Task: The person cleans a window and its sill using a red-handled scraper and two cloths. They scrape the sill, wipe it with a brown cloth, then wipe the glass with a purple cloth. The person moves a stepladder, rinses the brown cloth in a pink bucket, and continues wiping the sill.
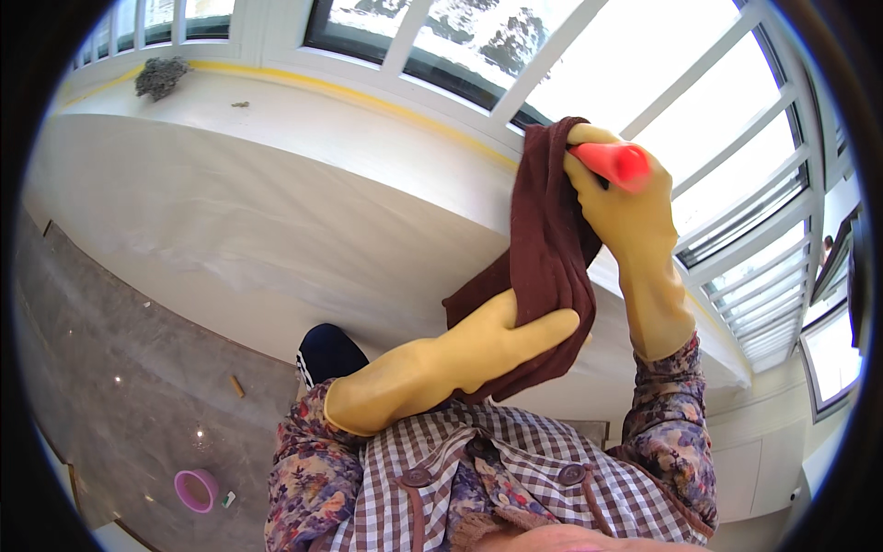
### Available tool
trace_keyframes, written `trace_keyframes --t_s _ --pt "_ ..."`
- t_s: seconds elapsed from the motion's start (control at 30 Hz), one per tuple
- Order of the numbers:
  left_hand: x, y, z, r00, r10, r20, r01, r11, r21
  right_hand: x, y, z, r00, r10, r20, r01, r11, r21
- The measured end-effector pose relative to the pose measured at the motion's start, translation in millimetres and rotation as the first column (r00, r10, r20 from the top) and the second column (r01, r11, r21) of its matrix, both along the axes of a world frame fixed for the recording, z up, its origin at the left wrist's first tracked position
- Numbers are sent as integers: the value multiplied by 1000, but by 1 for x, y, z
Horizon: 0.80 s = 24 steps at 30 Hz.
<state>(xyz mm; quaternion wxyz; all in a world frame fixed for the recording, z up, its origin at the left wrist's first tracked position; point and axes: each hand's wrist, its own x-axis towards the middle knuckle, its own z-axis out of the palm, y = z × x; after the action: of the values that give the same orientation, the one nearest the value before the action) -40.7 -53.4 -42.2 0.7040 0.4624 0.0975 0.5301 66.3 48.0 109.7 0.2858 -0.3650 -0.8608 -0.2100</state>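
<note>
Both my hands wear long yellow rubber gloves. My right hand (614, 186), raised by the window, is closed around a red rod-like handle (616, 163) whose blunt end points up at the camera; what the handle belongs to is hidden. A maroon cloth (552, 228) hangs in folds from the fingers of that hand. Lower down, my left hand (503, 338) grips the cloth's hanging part, with one finger or thumb lying over the front and other fingers partly hidden behind it. The window (476, 48) has white frames and bars.
A white sill (331, 124) edged with yellow tape carries a grey fluffy clump (161, 77) and a small scrap (240, 104). Plastic film (227, 207) covers the wall below. On the grey floor (138, 372) are a pink tub (196, 490) and a small brown piece (237, 386).
</note>
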Motion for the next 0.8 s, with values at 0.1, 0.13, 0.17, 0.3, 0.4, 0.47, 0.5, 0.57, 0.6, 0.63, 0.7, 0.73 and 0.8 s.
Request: trace_keyframes --t_s 0.1,0.13,0.17,0.3,0.4,0.47,0.5,0.57,0.6,0.63,0.7,0.73,0.8 --pt "-4 -7 7 990 105 -89 -98 992 83 -30 -1 0 972 207 -109 -198 976 86" --pt "-8 -8 10 990 131 -53 -128 989 72 -45 5 0 980 168 -109 -171 985 -19" --pt "-12 -7 13 986 164 -15 -162 985 61 -59 13 2 973 212 -95 -220 972 -81" --pt "-39 4 22 939 155 306 -139 988 -72 -106 34 0 993 87 -82 -94 992 -89" --pt "-47 7 21 934 251 254 -246 968 -50 -119 37 4 990 63 -126 -85 980 -182" --pt "-45 7 18 923 244 298 -210 967 -141 -116 35 10 989 96 -113 -118 972 -202" --pt "-43 7 16 936 220 276 -180 970 -162 -114 34 11 997 20 -80 -41 961 -273" --pt "-39 9 13 945 166 282 -133 982 -133 -112 33 12 998 36 -44 -46 965 -259" --pt "-39 10 12 956 142 258 -103 982 -160 -111 33 12 997 54 -51 -63 975 -215" --pt "-39 11 10 943 151 296 -123 986 -114 -112 34 11 993 102 -54 -110 978 -176" --pt "-42 13 8 939 167 302 -143 985 -100 -114 35 9 996 39 -82 -57 971 -233" --pt "-44 14 8 929 189 319 -152 979 -138 -116 35 9 996 29 -88 -51 964 -260" --pt "-45 11 6 937 182 298 -143 979 -147 -114 32 10 1000 -24 13 26 979 -204"
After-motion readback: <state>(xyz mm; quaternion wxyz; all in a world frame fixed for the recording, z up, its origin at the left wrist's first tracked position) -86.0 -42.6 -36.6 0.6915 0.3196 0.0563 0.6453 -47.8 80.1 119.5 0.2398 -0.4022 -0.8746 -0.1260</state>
